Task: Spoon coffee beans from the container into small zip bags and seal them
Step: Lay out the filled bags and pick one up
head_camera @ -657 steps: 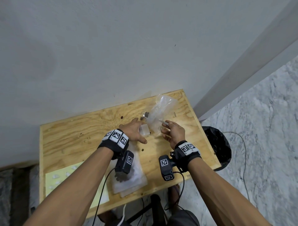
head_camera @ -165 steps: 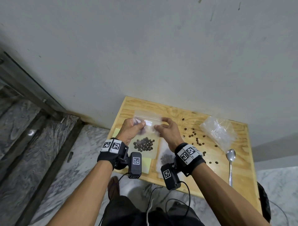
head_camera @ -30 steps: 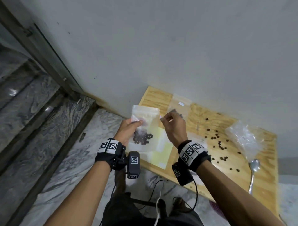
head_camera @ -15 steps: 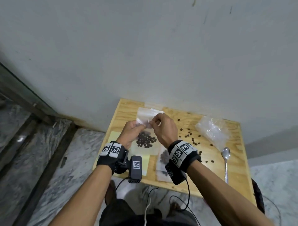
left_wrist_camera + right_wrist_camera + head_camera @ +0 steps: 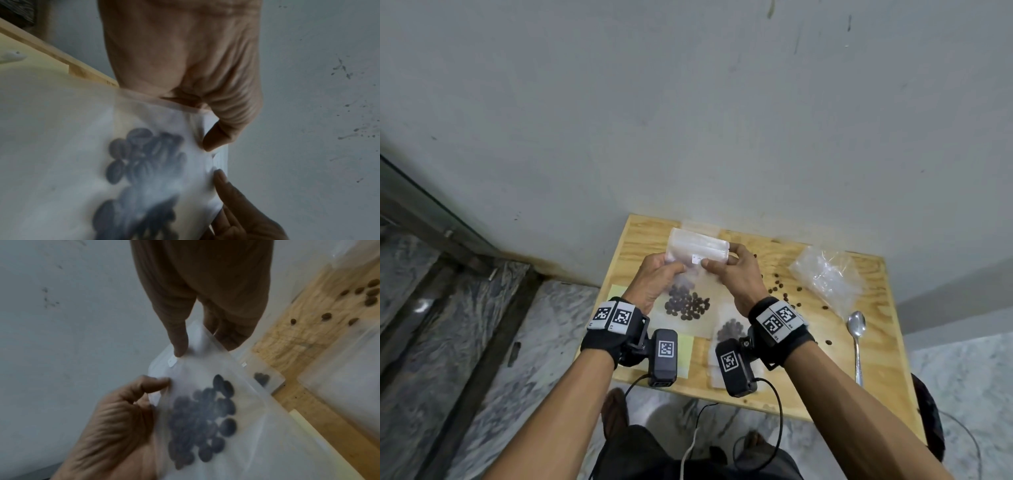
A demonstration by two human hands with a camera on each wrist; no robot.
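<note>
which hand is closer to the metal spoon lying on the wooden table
Right. The right hand pinches the clear zip bag of coffee beans, with the metal spoon off to its right; the left hand grips the bag's far side.

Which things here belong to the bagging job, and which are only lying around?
Job: zip bag held by left hand and right hand; beans on table; spoon; filled bag.
Lying about: yellow sheet; crumpled plastic.
</note>
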